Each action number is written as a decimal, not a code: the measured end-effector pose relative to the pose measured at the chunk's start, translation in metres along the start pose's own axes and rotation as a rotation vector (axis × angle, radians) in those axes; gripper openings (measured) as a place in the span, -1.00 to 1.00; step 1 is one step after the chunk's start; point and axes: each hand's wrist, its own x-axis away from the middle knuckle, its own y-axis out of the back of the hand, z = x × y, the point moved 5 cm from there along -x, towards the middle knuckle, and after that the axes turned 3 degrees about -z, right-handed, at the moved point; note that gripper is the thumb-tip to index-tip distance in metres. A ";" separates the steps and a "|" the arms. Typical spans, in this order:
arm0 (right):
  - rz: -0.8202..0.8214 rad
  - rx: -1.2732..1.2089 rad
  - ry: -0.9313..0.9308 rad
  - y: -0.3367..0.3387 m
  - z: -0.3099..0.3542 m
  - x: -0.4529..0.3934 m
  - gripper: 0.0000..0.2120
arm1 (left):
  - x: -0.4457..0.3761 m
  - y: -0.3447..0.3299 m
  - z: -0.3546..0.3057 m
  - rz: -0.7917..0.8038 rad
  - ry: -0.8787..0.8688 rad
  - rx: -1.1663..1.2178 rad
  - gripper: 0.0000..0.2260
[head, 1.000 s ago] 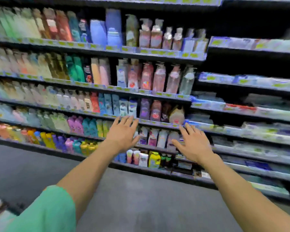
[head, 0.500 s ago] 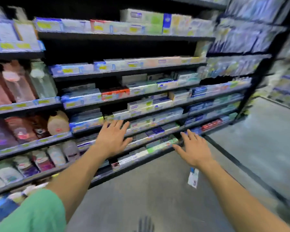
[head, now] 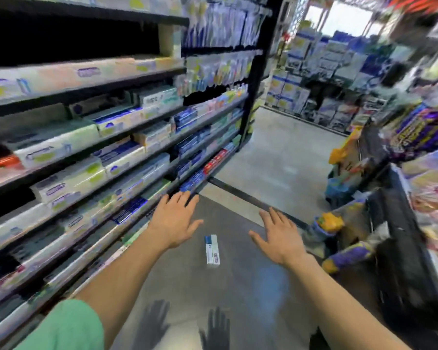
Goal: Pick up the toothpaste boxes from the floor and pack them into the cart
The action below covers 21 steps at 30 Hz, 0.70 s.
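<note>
A slim rectangular white-and-blue cardboard toothpaste box [head: 212, 250] lies on the smooth grey floor [head: 238, 294] between the empty, flat-fingered left hand [head: 173, 222] and right hand [head: 278, 236].

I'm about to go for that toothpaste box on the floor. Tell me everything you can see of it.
The toothpaste box is a long, slim carton, apparently cardboard, white with blue panels and a small purplish mark near its near end; the print is too blurred to read. It looks closed and undented. It lies flat on the grey floor, lengthwise away from the camera, in the aisle beside the shelves. In the picture it sits between the left hand and right hand; neither touches it.
</note>
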 end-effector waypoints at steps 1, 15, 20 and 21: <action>0.006 0.006 -0.021 0.000 -0.002 -0.009 -0.21 | -0.017 -0.004 0.000 0.012 -0.018 0.005 -0.33; 0.086 -0.043 -0.100 -0.047 -0.023 -0.142 -0.24 | -0.166 -0.080 0.015 0.161 -0.110 0.042 -0.32; 0.140 -0.076 -0.050 -0.083 -0.044 -0.214 -0.23 | -0.222 -0.110 0.015 0.224 -0.044 0.066 -0.33; 0.140 -0.079 -0.033 -0.090 -0.048 -0.232 -0.23 | -0.236 -0.118 0.016 0.226 -0.016 0.060 -0.33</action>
